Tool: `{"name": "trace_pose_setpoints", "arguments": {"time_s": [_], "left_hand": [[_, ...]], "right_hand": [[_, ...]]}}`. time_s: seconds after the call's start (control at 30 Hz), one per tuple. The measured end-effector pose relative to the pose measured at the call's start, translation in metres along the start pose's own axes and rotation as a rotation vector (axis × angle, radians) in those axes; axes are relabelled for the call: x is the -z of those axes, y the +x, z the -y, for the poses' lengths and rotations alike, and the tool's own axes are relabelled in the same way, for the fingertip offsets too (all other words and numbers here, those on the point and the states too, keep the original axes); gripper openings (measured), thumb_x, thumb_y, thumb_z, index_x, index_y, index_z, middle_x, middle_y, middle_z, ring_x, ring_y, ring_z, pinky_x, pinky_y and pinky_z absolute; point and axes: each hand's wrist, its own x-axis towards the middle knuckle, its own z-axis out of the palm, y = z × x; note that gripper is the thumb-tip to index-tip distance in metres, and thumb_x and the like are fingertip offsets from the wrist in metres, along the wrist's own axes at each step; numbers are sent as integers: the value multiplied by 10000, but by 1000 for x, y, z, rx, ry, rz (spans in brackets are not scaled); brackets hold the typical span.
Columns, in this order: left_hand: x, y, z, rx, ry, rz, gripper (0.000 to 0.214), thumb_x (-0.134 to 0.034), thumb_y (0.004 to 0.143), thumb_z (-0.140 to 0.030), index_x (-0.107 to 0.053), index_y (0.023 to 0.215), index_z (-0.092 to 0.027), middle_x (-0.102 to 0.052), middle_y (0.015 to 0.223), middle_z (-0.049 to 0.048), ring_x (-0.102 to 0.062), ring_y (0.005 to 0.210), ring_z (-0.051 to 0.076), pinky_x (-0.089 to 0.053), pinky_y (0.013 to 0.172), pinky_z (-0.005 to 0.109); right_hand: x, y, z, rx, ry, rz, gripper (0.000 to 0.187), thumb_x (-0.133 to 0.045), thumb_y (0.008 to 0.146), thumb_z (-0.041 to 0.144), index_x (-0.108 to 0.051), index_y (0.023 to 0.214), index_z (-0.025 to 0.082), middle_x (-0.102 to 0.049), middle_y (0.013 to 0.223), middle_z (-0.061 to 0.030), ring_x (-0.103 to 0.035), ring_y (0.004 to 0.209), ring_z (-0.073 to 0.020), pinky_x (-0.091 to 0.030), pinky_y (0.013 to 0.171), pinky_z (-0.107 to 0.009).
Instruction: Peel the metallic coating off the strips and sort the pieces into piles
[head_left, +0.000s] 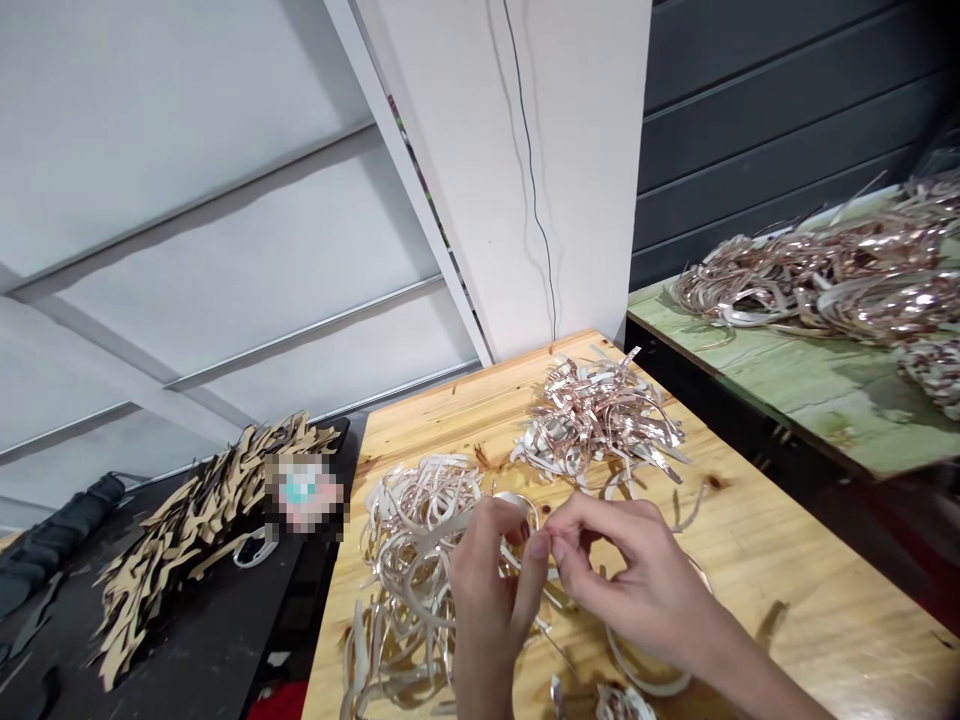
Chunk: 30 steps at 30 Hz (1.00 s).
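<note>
Above the wooden table, my left hand [495, 585] and my right hand [634, 575] meet with thumbs and forefingers pinched together. Between the fingertips is a thin strip, mostly hidden by the fingers. A shiny whitish strip loop [651, 688] hangs or lies below my right hand; where its ends go I cannot tell. Left of my left hand spreads a loose pile of curled white and rose-gold strips [409, 590]. Beyond my hands sits a heap of shorter metallic rose-gold and white strips [600, 415]. A small bunch of strips [622, 703] shows at the bottom edge.
To the left, a black table [217, 630] bears a long pile of tan and black strips [202, 520], a white ring-shaped item [255, 548] and dark rolls [56, 540]. On the right, a green-topped table [847, 400] carries large bundles of rose-gold strips [840, 265]. Behind stands a white wall [585, 170].
</note>
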Motion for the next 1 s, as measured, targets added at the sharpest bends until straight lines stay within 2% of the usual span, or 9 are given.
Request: {"name": "trace_pose_setpoints", "arguments": {"time_s": [0.07, 0.17, 0.27, 0.47, 0.63, 0.8, 1.0], "left_hand": [[-2, -1, 1, -13, 0, -9, 118, -560, 1060, -197, -574, 950, -236, -649, 866, 21, -632, 793, 183, -464, 712, 274], [-5, -1, 3, -6, -10, 85, 182, -493, 1085, -177, -600, 948, -234, -657, 850, 27, -636, 786, 184, -479, 729, 274], [-9, 0, 5, 34, -5, 116, 229, -453, 1099, -179, -599, 931, -233, -663, 834, 29, -630, 765, 186, -477, 722, 274], [-17, 0, 9, 172, -151, 95, 247, -426, 1125, -244, -572, 926, -235, -597, 767, -10, -587, 682, 162, -426, 663, 265], [-22, -2, 9, 288, -316, 79, 328, -394, 1150, -342, -580, 907, -224, -560, 767, -14, -524, 673, 160, -394, 680, 294], [-38, -4, 4, 411, -545, -44, 386, -407, 1147, -432, -570, 864, -225, -542, 776, -9, -510, 706, 168, -419, 679, 292], [-58, -1, -6, 463, -800, -200, 410, -424, 1144, -438, -563, 825, -223, -568, 776, -6, -539, 689, 157, -468, 670, 275]], "right_hand": [[-1, -1, -1, -6, -18, -12, 157, -601, 955, 153, -622, 820, 231, -558, 649, 41, -550, 587, -138, -431, 559, -249], [-2, -2, -3, -9, -79, -34, 153, -594, 954, 159, -619, 821, 231, -570, 661, 34, -558, 594, -144, -435, 565, -258], [-3, -2, -5, -28, -102, -61, 165, -595, 962, 192, -616, 801, 225, -578, 681, 23, -548, 608, -147, -431, 564, -264], [-7, 4, -7, -125, 38, -120, 141, -606, 876, 163, -645, 747, 205, -540, 633, 37, -502, 569, -131, -397, 536, -249], [-7, 7, -5, -171, 170, -160, 112, -661, 812, 170, -661, 706, 206, -532, 596, 44, -473, 546, -125, -381, 512, -241], [-5, 9, -10, -178, 375, -188, 72, -706, 769, 163, -687, 716, 207, -554, 544, 50, -453, 456, -113, -331, 437, -232], [-12, 7, -24, -212, 672, -245, 127, -695, 867, 229, -713, 743, 207, -591, 524, 40, -402, 423, -99, -306, 431, -221]]}}
